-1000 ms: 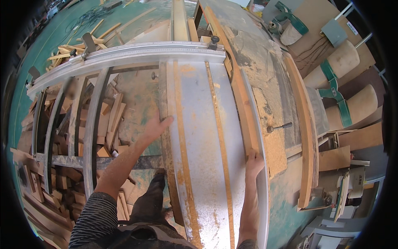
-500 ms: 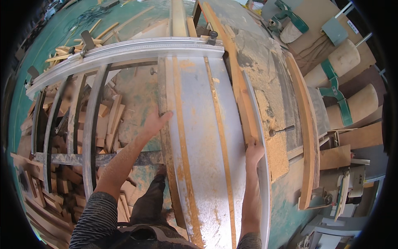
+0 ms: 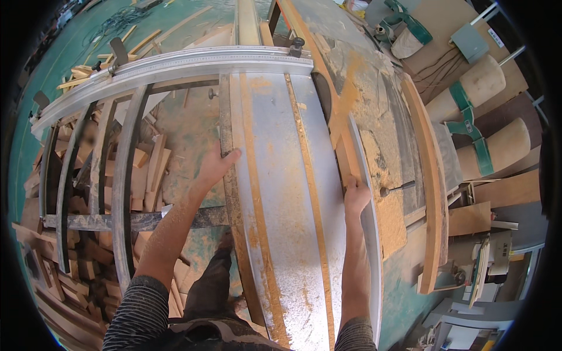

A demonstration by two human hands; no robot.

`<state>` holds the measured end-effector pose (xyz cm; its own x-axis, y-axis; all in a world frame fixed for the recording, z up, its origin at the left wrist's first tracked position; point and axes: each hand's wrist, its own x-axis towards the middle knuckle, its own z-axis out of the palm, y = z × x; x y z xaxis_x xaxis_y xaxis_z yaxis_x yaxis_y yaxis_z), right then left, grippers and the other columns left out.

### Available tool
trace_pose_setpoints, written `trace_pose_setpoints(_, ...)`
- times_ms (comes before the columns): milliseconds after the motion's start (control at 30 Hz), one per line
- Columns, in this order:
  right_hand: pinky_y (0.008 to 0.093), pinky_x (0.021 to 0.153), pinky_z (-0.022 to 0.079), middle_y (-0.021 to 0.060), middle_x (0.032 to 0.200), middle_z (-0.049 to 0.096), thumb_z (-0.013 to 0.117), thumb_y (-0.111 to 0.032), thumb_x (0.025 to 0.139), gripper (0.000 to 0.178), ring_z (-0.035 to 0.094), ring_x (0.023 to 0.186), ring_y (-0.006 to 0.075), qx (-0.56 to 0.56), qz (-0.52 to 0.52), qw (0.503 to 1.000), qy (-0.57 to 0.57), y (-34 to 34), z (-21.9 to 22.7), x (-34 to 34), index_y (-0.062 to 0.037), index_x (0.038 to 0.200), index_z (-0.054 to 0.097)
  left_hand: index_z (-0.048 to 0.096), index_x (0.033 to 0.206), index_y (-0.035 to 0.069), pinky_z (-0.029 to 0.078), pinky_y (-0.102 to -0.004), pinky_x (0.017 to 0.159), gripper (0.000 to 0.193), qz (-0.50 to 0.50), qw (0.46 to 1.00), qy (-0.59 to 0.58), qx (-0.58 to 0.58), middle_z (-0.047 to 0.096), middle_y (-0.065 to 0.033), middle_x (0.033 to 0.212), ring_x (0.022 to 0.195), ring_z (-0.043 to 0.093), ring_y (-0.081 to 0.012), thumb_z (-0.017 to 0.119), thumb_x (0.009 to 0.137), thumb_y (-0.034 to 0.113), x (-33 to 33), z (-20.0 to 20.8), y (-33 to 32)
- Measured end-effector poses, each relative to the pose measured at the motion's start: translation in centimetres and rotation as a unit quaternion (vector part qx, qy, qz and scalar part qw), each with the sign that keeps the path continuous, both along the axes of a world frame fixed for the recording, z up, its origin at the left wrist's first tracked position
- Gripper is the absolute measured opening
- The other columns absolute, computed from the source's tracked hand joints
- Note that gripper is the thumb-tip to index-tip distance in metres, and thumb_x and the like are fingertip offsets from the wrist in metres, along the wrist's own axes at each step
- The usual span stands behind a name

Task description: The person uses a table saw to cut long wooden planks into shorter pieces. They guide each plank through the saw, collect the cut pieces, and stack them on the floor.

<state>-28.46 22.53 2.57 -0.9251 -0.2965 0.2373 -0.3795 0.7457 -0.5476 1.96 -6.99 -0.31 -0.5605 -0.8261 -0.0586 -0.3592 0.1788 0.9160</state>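
My left hand (image 3: 215,168) is closed over the left edge of a metal sliding saw table (image 3: 281,193), thumb on top, the other fingers mostly hidden. My right hand (image 3: 356,198) is closed in a fist at the near end of a long wooden strip (image 3: 346,153). That strip lies along the left side of a straight metal fence (image 3: 372,245) and runs away from me. A dark curved edge, apparently the saw blade (image 3: 321,96), shows close to the strip's left side. Loose sawdust (image 3: 351,79) covers part of the strip beyond my right hand.
An aluminium crossbar (image 3: 193,68) with a black knob (image 3: 297,47) spans the table's far end. A metal frame (image 3: 130,175) stands left over piled offcuts (image 3: 149,169). To the right are a lever handle (image 3: 401,188), a long wooden beam (image 3: 430,193) and dust-collector bags (image 3: 492,146).
My right hand and the wooden strip have slid forward along the fence. More of the dark blade edge and fresh sawdust show at the far part. My left hand keeps its hold on the table edge.
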Motion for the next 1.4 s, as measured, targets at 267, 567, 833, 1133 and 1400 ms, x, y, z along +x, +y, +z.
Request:
trace_pose_setpoints(267,0.0501,0.065,0.050,0.0246,0.069,0.065,0.063,-0.037,0.090,0.042,0.064,0.065,0.0442,-0.006,-0.008,1.000,-0.005,-1.7,0.6,-0.6,0.0030,0.076,0.071,0.050,0.138,-0.004,0.053,-0.0394,0.087,0.073,0.020,1.000,0.009,0.008,0.069,-0.0220,0.116,0.102,0.069,-0.0315,0.071,0.089,0.046,-0.8,-0.2,-1.1)
trace_pose_setpoints(567,0.0456,0.064,0.053,0.0161,0.082,0.070,0.067,-0.022,0.089,0.017,0.067,0.073,0.0370,0.035,0.061,0.988,0.134,0.8,3.5,0.6,-0.0057,0.086,0.072,0.059,0.128,-0.002,0.053,-0.0400,0.083,0.064,0.036,0.999,0.007,-0.024,0.071,-0.0184,0.107,0.095,0.069,-0.0285,0.073,0.087,0.045,-1.1,0.6,-1.1)
trace_pose_setpoints(833,0.0430,0.092,0.049,0.0115,0.123,0.060,0.072,-0.008,0.077,0.041,0.058,0.111,0.0320,0.220,0.217,0.904,0.294,0.9,7.2,-1.6,-0.0174,0.117,0.071,0.053,0.133,-0.004,0.053,-0.0392,0.076,0.078,0.017,1.000,-0.014,0.002,0.070,-0.0177,0.104,0.090,0.068,-0.0270,0.071,0.088,0.056,-0.8,-0.7,-1.6)
trace_pose_setpoints(1133,0.0421,0.090,0.049,0.0072,0.131,0.057,0.081,-0.012,0.069,0.058,0.058,0.111,0.0286,0.255,0.266,0.897,0.243,-0.1,6.7,-3.6,-0.0205,0.125,0.066,0.055,0.133,-0.001,0.054,-0.0404,0.079,0.068,0.028,0.999,0.024,0.017,0.070,-0.0164,0.109,0.091,0.069,-0.0276,0.074,0.087,0.046,-0.9,0.7,-1.1)
trace_pose_setpoints(1400,0.0430,0.085,0.050,0.0049,0.128,0.059,0.077,-0.013,0.074,0.051,0.061,0.104,0.0276,0.249,0.266,0.897,0.252,0.2,5.8,-4.3,-0.0205,0.123,0.066,0.055,0.135,0.000,0.054,-0.0424,0.080,0.070,0.027,0.999,-0.023,0.008,0.071,-0.0179,0.109,0.094,0.070,-0.0292,0.072,0.087,0.048,-1.1,-0.6,-1.2)
